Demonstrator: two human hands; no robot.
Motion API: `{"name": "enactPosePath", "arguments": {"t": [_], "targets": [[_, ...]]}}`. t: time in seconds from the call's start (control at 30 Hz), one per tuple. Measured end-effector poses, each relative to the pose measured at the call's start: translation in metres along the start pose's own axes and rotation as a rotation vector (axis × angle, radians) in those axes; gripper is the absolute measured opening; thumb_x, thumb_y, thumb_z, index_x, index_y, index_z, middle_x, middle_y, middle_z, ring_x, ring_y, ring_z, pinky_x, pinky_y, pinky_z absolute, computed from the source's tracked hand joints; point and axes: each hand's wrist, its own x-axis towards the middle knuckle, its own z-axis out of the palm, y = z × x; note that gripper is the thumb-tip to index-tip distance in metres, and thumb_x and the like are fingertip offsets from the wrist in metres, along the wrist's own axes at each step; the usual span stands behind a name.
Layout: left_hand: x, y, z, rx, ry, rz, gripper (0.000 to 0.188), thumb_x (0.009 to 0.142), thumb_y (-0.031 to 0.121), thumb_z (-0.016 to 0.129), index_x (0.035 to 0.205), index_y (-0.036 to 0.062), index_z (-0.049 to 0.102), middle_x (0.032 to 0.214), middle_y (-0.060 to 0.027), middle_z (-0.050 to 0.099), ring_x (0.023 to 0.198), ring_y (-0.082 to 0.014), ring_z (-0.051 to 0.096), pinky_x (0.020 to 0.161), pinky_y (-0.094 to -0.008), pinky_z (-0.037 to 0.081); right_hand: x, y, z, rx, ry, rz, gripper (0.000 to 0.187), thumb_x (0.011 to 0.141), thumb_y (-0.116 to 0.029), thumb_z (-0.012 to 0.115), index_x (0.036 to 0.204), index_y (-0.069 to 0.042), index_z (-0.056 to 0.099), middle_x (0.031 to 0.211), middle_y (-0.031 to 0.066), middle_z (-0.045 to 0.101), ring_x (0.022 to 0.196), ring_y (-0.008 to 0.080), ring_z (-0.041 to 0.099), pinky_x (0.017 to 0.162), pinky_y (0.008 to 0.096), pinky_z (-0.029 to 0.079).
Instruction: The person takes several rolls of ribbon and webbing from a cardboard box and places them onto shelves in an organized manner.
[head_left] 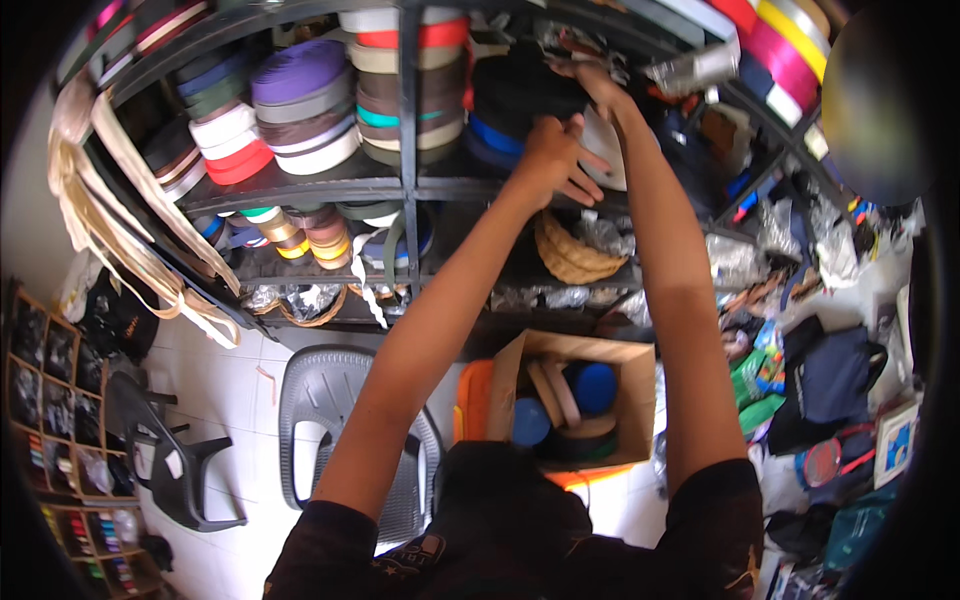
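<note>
Both arms reach up to a shelf compartment. My left hand (560,162) is in front of a black roll of webbing (515,92), its fingers spread and open beside a white piece (604,150). Higher and further back, my right hand (597,84) is at the roll's upper right edge. Its fingers look stretched out and open, though their tips blur into the dark things behind. Whether either hand touches the roll is hard to tell. Under the black roll lies a blue roll (497,137).
Stacked webbing rolls (303,105) fill the shelf to the left. A wicker basket (575,252) sits on the shelf below. Beneath my arms stands a cardboard box (640,400) holding several rolls, beside a grey plastic chair (325,385). Bags and clutter (830,375) crowd the right side.
</note>
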Motion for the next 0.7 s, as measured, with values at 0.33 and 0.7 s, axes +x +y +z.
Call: {"name": "enactPosePath", "arguments": {"t": [0.33,0.7], "targets": [[-0.143,-0.114,-0.045,0.311,-0.120,-0.427,0.064,0.092,0.053,0.053,0.054,0.0024,0.055,0.063,-0.0214,0.066,0.038,-0.0178,0.059,0.035,-0.0226,0.045,-0.133,0.012,-0.029,0.258,0.312,-0.307,0.018,0.085,-0.008,0.059,0.094,0.002,0.070,0.083,0.0066,0.070,0.076,0.0137,0.062,0.070,0.0269,0.046],[-0.246,-0.322,0.059,0.185,-0.227,-0.838,0.051,0.097,0.041,0.049,0.083,-0.0047,0.068,0.084,-0.0129,0.070,0.068,-0.0167,0.066,0.058,-0.0284,0.056,-0.581,0.299,-0.026,0.119,0.494,0.853,0.027,0.091,-0.022,0.057,0.104,0.000,0.067,0.090,0.0043,0.069,0.077,0.0099,0.062,0.068,0.0243,0.048]]}}
